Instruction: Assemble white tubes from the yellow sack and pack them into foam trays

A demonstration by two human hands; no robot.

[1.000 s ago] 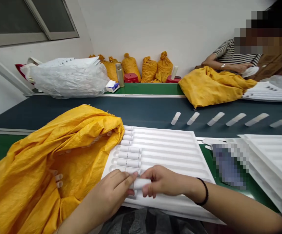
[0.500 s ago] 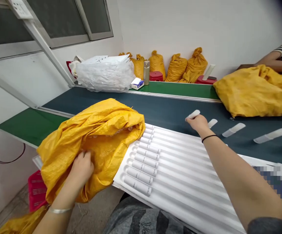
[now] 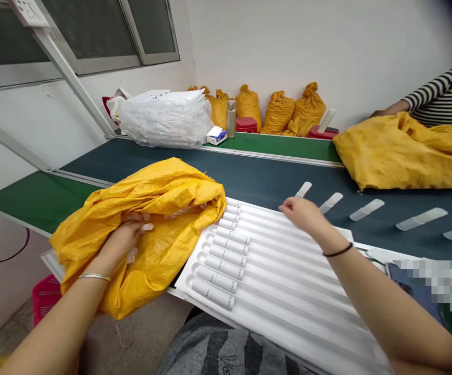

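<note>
My left hand (image 3: 126,237) is in the mouth of a yellow woven sack (image 3: 163,255), its fingers closed around a small white tube (image 3: 147,227) whose end pokes out. More white pieces (image 3: 132,255) show inside the sack. Closed, with nothing visible in its fingers, my right hand (image 3: 302,213) hovers over the far edge of a white grooved tray (image 3: 288,260). Just beyond it a translucent white tube (image 3: 304,188) stands on the dark belt (image 3: 257,174), in a row with several similar tubes (image 3: 366,209). Printed white tubes (image 3: 220,265) fill the tray's left ends.
Another yellow sack (image 3: 405,151) lies across the belt at right, beside a person in a striped sleeve (image 3: 437,86). A plastic-wrapped bundle (image 3: 163,120), a small box (image 3: 216,135) and a bottle (image 3: 230,119) stand at the back. A phone (image 3: 413,291) lies at right.
My right hand has let go of the tube, left it on the belt and drawn back toward the tray. My left hand has turned inside the sack, and a white tube now shows in its fingers.
</note>
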